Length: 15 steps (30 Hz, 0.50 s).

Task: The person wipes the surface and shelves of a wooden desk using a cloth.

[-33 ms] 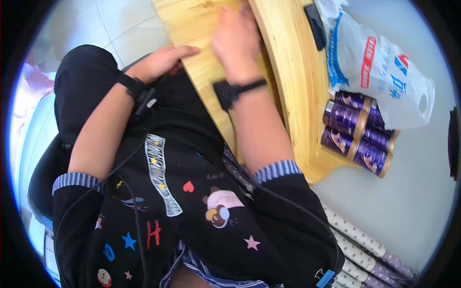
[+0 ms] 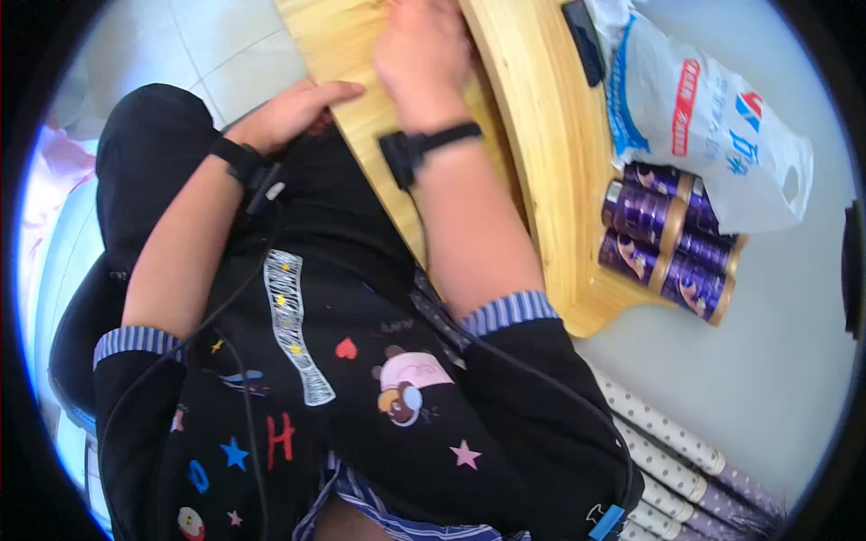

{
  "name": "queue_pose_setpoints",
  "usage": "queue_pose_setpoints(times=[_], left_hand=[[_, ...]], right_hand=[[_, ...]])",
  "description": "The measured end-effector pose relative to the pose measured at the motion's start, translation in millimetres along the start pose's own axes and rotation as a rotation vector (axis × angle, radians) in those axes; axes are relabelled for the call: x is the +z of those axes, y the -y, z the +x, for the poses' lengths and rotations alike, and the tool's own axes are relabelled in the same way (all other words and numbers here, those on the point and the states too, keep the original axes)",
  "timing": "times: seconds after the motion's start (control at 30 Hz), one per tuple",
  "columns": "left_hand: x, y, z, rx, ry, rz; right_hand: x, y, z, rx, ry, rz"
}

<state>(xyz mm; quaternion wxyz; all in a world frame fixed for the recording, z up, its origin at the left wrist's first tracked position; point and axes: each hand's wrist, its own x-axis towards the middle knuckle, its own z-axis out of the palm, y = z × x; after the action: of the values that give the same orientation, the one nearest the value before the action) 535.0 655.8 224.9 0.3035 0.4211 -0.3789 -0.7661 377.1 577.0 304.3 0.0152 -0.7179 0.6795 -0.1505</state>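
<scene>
My left hand (image 2: pixel 290 115) grips the left edge of a light wooden board (image 2: pixel 347 54), its thumb on top and its fingers mostly hidden below the edge. Over the same board lies my right hand (image 2: pixel 422 59), near the upper rim of the view. Its fingers point away from me and are blurred and partly hidden, so their grip does not show. Just right of that hand, a curved wooden piece (image 2: pixel 532 117) rises along the board. Each wrist wears a black strap with a small device.
On the pale surface at right lie several purple cans (image 2: pixel 663 239) beside a white plastic bag (image 2: pixel 713 117). A dark flat object (image 2: pixel 585 43) rests near the curved wood. Polka-dotted rolls or tubes (image 2: pixel 663 424) lie at lower right. Dark cables run along both my arms.
My right hand has slid slightly away from me and to the left over the board. My left hand keeps its hold on the edge. The whole view has shifted a little.
</scene>
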Motion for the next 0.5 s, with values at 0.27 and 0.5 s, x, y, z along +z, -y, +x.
queue_pose_setpoints(times=[0.27,0.5], left_hand=[[-6,10,-12,0.029,-0.089,-0.092],[1,2,-20,-0.005,-0.089,-0.013]], right_hand=[[-58,2,-147,-0.468,0.080,0.111],[-128,-97,-257,-0.029,0.262,-0.165]])
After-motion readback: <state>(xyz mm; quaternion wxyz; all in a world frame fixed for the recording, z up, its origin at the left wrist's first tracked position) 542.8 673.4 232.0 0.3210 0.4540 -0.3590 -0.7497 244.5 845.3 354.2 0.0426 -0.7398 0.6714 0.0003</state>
